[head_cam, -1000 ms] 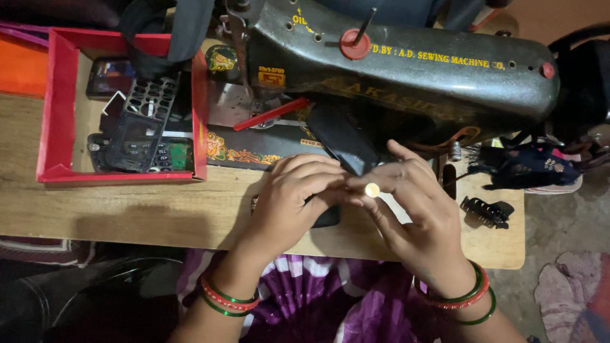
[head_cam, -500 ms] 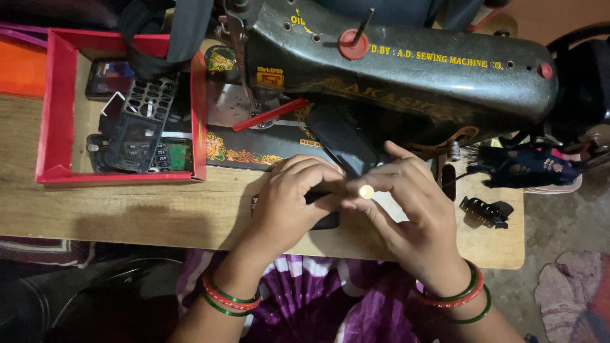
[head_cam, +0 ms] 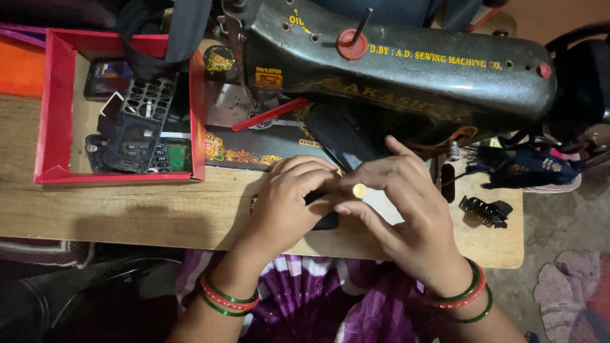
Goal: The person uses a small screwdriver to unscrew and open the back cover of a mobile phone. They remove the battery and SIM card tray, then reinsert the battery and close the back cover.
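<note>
- Head view: the left hand (head_cam: 286, 203) is curled over a small black object (head_cam: 323, 219) that lies on the counter (head_cam: 127, 213), close to the near edge; its fingers are clenched on the object's upper part
- The right hand (head_cam: 406, 209) meets the left one over the same object; thumb and forefinger pinch a small round yellow-white piece (head_cam: 359, 190) just above it, the other fingers spread loosely
- Whether the round piece is joined to the black object, I cannot tell
- Both wrists wear red and green bangles (head_cam: 225, 298)
- A black sewing machine (head_cam: 406, 70) stands behind the hands, filling the far middle and right of the counter, with a red knob (head_cam: 351, 44) on top
- A red-handled tool (head_cam: 270, 114) lies slanted on the machine's bed, beside the metal plate
- A red tray (head_cam: 54, 114) sits at the far left of the counter; inside it lie a black keypad frame (head_cam: 136, 124), a green circuit board (head_cam: 175, 155) and other dark parts
- A black hair clip (head_cam: 486, 211) rests on the counter right of the hands, well apart from them
- Dark blue cloth (head_cam: 521, 166) lies past the clip by the machine's right end
- Purple and white fabric (head_cam: 318, 298) covers the lap below the counter
</note>
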